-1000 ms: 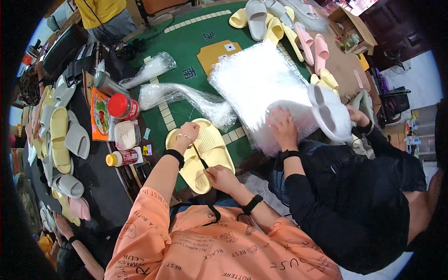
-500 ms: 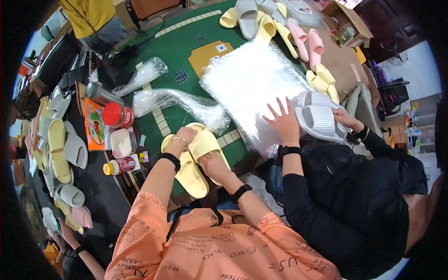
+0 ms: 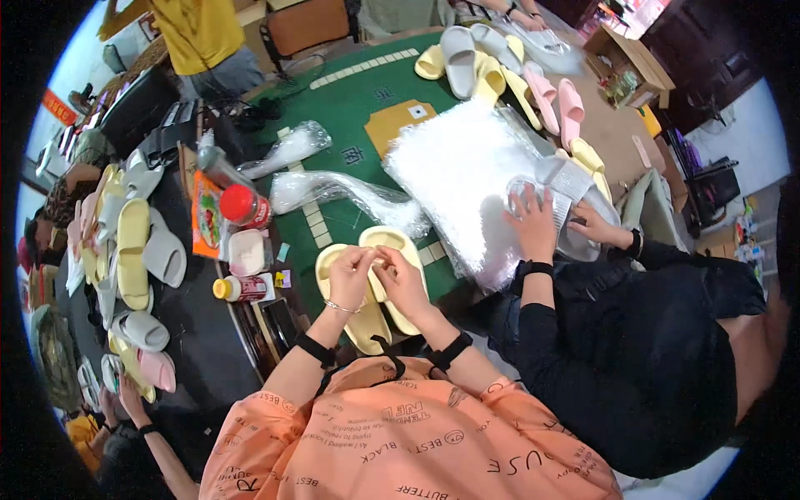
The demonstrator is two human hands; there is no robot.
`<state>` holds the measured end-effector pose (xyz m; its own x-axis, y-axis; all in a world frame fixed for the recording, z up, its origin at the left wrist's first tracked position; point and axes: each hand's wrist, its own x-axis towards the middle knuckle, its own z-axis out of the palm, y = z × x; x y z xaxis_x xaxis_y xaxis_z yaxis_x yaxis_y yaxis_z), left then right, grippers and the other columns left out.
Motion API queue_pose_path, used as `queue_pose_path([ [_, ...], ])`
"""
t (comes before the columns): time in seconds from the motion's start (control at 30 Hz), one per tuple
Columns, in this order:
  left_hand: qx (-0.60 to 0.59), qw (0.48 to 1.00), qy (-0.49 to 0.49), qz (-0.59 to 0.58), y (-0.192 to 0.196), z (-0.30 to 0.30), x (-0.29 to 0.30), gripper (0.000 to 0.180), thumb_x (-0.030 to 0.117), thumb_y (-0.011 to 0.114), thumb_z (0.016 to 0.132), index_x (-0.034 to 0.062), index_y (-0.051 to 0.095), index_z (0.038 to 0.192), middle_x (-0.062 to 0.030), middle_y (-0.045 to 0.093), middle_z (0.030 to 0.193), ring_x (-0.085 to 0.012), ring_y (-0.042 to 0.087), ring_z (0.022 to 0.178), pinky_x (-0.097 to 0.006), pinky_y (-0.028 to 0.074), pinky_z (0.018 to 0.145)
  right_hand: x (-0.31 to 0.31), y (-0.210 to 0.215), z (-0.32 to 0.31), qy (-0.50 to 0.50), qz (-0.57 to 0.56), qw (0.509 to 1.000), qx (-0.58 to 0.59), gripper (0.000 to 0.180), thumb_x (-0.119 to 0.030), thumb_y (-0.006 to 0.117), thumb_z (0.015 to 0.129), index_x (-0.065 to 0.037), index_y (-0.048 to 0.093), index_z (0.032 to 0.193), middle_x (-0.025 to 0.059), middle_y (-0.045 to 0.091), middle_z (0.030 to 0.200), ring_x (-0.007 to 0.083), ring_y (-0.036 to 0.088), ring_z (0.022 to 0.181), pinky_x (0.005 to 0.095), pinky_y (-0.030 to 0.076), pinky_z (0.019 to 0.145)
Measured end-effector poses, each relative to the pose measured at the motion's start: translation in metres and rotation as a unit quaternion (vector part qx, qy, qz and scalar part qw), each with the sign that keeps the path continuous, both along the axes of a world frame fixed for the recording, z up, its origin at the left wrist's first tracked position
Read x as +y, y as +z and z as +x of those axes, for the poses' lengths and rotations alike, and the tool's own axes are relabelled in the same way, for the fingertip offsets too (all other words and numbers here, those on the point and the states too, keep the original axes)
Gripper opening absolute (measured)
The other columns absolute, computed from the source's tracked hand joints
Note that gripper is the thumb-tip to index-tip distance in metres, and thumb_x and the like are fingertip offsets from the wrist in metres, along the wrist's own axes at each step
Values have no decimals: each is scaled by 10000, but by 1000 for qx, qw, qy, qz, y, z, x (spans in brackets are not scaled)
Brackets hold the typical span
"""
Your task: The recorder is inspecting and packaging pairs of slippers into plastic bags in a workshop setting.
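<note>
Evidently pinched: the left hand (image 3: 350, 273) and right hand (image 3: 403, 282) meet fingertip to fingertip, or nearly so, fingers (image 3: 386, 259) bent inward. Cannot tell whether anything thin sits between them. Both hands are above a pair of yellow slippers (image 3: 367, 330), side by side at the near edge of the green desk (image 3: 342, 117); contact with the slippers unclear.

Just beyond: a long twist of clear plastic (image 3: 350, 196), a shorter clear bundle (image 3: 292, 147) farther off. To the left, near the desk's edge: red-lidded jar (image 3: 243, 206), white tub (image 3: 249, 252), yellow-capped bottle (image 3: 242, 288) on its side.

To the right, a broad stack of clear bags (image 3: 458, 171). A co-worker in black has one hand (image 3: 533, 223) spread over a grey slipper, the other at the pair's near side. Pink slippers (image 3: 571, 112) past the stack.

Far left, a dark surface (image 3: 212, 358) with assorted slippers in yellow, grey and pink; another person's hands (image 3: 131, 400) at its lower end. Across the desk, someone in a yellow top (image 3: 200, 35).
</note>
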<state>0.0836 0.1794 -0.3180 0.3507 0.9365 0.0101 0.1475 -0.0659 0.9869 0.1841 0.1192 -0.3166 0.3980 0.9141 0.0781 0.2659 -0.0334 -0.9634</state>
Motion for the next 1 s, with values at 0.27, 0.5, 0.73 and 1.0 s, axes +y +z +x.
queue_pose_path([
  [0.27,-49,996,11,72,28,-28,-3,173,55,461,830,30,544,980,-73,437,1004,-80,440,668,-197,374,595,-6,16,-12,51,-29,986,153,134,-82,515,821,0,562,915,65,597,693,83,530,569,215,434,526],
  [0.5,-397,889,24,-229,35,-29,-6,274,231,350,905,106,346,1149,-64,405,929,-96,339,572,-219,321,528,-8,21,-11,92,41,994,33,127,-112,490,839,2,535,874,93,560,686,135,532,583,241,413,536],
  [0.73,-465,846,22,-260,54,-19,-12,443,446,324,879,72,363,1113,-105,437,969,-126,404,622,-234,338,570,-4,15,-16,115,-15,993,2,145,-109,475,836,-13,469,944,117,479,637,212,475,564,307,379,547],
  [1.0,-496,828,-55,-255,60,-19,-8,468,447,310,878,56,362,1130,-122,437,1041,-158,432,703,-259,371,661,-7,12,-20,170,107,979,12,133,-84,472,827,15,504,910,158,502,688,264,499,618,300,403,602],
])
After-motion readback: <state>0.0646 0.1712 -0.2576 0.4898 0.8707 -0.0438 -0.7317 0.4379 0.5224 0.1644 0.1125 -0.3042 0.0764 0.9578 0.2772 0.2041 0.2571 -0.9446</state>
